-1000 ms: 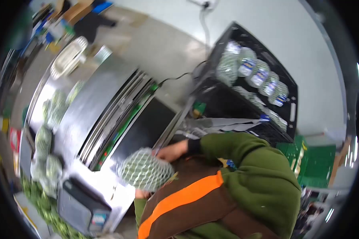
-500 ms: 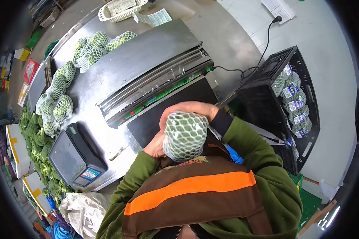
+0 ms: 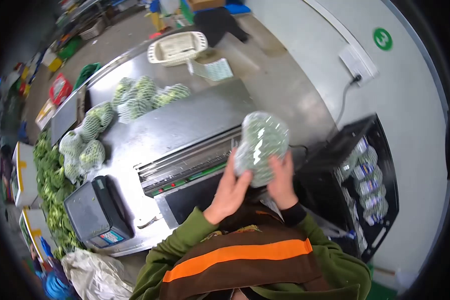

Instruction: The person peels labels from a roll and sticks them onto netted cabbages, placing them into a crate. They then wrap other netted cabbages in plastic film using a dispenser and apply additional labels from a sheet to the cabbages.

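A head of broccoli [image 3: 265,142] in a white foam net and shiny clear film is held up between my two hands, above the front edge of the wrapping machine [image 3: 195,172]. My left hand [image 3: 227,194] grips its lower left side. On its lower right side, my right hand [image 3: 282,181] is closed, slightly blurred. The machine's long roller and green strip run beneath the broccoli, partly hidden by it.
Net-covered broccoli [image 3: 142,95] lies on the steel table, left of a scale [image 3: 92,212]. Loose broccoli [image 3: 50,175] is piled along the left edge. At right, a black crate [image 3: 385,175] holds labelled wrapped pieces. A cream basket [image 3: 177,47] stands at the back.
Both hands have lifted the broccoli away from my chest, up and to the right over the machine. My right hand has shifted from its top to its lower right side. The view has tilted.
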A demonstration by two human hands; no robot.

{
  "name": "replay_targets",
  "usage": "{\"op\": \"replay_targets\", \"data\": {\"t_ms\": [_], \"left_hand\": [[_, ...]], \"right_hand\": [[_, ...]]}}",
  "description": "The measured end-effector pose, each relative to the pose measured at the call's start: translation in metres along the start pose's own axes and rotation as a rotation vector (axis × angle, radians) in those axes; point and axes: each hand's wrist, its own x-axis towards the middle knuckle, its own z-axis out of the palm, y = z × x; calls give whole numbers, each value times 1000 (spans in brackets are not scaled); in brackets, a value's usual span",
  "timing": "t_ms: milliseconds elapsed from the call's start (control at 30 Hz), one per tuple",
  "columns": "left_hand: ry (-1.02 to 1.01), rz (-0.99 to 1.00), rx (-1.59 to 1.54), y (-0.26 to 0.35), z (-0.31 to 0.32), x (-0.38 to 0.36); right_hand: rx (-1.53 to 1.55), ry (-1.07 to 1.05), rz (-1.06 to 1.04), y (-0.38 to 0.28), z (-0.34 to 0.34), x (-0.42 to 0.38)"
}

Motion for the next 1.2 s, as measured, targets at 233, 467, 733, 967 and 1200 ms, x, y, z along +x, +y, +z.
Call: {"op": "replay_targets", "data": {"t_ms": [233, 467, 733, 967, 1200], "left_hand": [[256, 210, -5, 46, -72, 52], [1000, 20, 55, -24, -325, 61], [474, -5, 522, -16, -331, 162], [-143, -402, 1594, -47, -320, 264], [110, -166, 1464, -50, -334, 268]], "right_hand": [[-389, 464, -452, 7, -66, 233], [-766, 171, 176, 103, -236, 327], [-898, -285, -269, 56, 71, 351], [-1176, -1146, 68, 207, 193, 401], [-1169, -916, -40, 174, 222, 385]]}}
